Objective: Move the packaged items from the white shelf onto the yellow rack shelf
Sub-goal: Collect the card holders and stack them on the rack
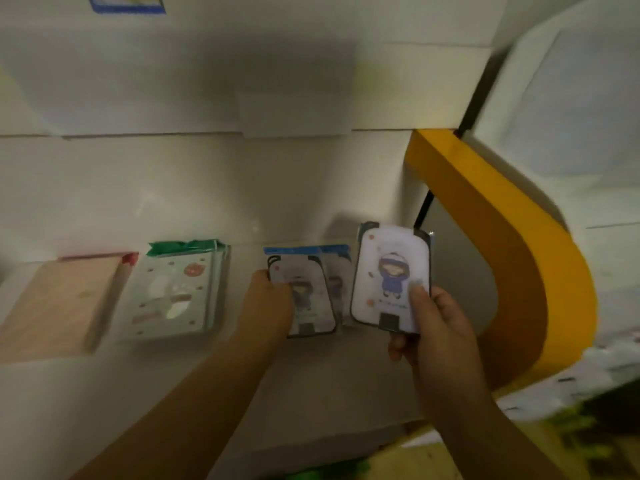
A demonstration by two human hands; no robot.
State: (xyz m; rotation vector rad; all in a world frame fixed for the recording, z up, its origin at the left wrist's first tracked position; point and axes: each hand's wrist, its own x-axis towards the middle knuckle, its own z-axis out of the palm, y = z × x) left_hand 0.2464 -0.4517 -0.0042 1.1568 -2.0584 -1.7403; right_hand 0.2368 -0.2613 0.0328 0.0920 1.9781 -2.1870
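A shop or stockroom is suggested: a white shelf (207, 188) in the middle of the frame is lined with stacks of sealed retail packets (180, 289) bearing cartoon prints, a yellow rack (512, 244) is seen at the right, and a blurred label (126, 3) is fixed at the upper left.

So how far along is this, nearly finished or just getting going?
Early, it seems. Nothing shows as placed on the yellow rack yet, though little of it is in view. In hand: the right hand holds one blue packet lifted off the white shelf, and the left hand is on the blue stack. Left: that stack, the green packets and the pink ones.
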